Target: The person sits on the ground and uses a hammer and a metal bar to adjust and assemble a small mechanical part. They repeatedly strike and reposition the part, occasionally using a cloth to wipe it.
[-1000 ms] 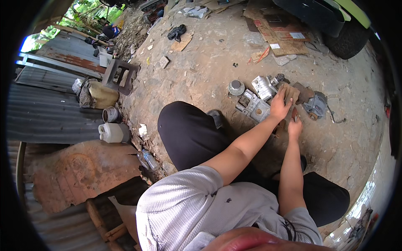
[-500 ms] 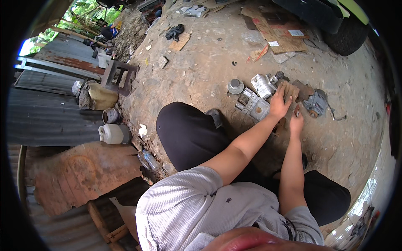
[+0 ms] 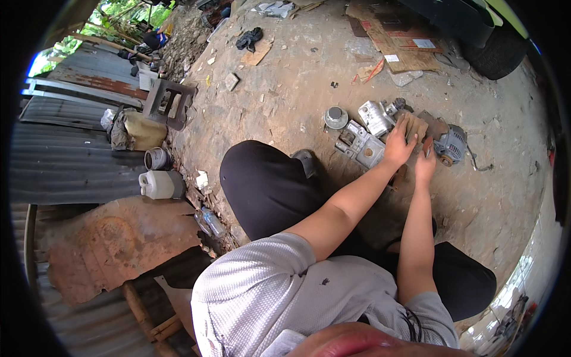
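Head view: containers first, we count five at our left, by the corrugated metal sheets (image 3: 65,163). One whitish jug (image 3: 159,185) with a handle, contents unclear to us. One round tub (image 3: 157,159) just beside it, mouth showing, inside too dim to read. One yellowish container (image 3: 148,134) next along, dark covering over one end, contents hidden. Two clear bottles (image 3: 213,222) lie together near the rusty sheet (image 3: 122,244); we can't tell if anything is in them

Work spot: we have one brown block (image 3: 417,127) out ahead of us, low over the ground (image 3: 285,101), between one silver housing (image 3: 376,119) and one grey finned unit (image 3: 453,144) with a dark lead. Also one flat metal casting (image 3: 361,149) with a round hole and one round metal part (image 3: 336,118) with a raised centre, both left of the block

Hands, two: left hand (image 3: 399,147) partly open, fingers laid over the block, thumb spread away from them; gripping or only resting on it, we can't tell. Right hand (image 3: 424,165) closed around one slim reddish-brown piece (image 3: 427,145), upper end poking out beside the block; contact between the two unclear

Further off we count one black crumpled item (image 3: 249,39), one tyre (image 3: 496,58)
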`<state>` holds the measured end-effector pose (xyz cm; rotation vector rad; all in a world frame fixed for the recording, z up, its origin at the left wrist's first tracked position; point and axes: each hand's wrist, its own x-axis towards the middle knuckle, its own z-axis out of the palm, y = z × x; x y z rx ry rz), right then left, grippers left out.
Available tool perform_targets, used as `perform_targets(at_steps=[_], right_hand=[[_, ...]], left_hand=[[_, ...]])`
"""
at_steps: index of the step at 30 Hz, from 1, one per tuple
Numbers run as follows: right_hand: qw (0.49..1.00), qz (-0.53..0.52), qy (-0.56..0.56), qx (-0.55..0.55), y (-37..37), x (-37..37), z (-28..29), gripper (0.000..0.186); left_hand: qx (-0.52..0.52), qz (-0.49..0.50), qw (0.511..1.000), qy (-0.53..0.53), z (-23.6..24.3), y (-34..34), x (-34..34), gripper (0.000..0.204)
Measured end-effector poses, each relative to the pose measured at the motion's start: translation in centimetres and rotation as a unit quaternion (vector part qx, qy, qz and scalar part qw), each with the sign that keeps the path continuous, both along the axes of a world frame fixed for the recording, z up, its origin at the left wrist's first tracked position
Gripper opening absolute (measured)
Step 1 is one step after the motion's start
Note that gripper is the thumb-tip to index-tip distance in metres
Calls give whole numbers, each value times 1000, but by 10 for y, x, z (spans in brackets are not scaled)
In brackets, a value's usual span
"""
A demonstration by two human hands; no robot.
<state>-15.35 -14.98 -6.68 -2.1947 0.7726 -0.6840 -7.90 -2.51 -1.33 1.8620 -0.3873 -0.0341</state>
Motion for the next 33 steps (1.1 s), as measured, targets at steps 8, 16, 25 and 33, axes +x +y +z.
perform_targets(at_steps=[8, 16, 25, 33], right_hand=[[981, -1, 184, 67, 1, -13, 3, 55], [998, 37, -4, 53, 33, 23, 87, 60], [972, -56, 193, 125, 9, -31, -32, 55], [990, 92, 92, 47, 36, 26, 64, 55]], left_hand=[[4, -2, 1000, 3, -9, -9, -1, 70], [11, 13, 1000, -2, -13, 9, 5, 65], [-7, -1, 1000, -10, 3, -3, 1, 65], [18, 19, 1000, -4, -14, 17, 8, 68]])
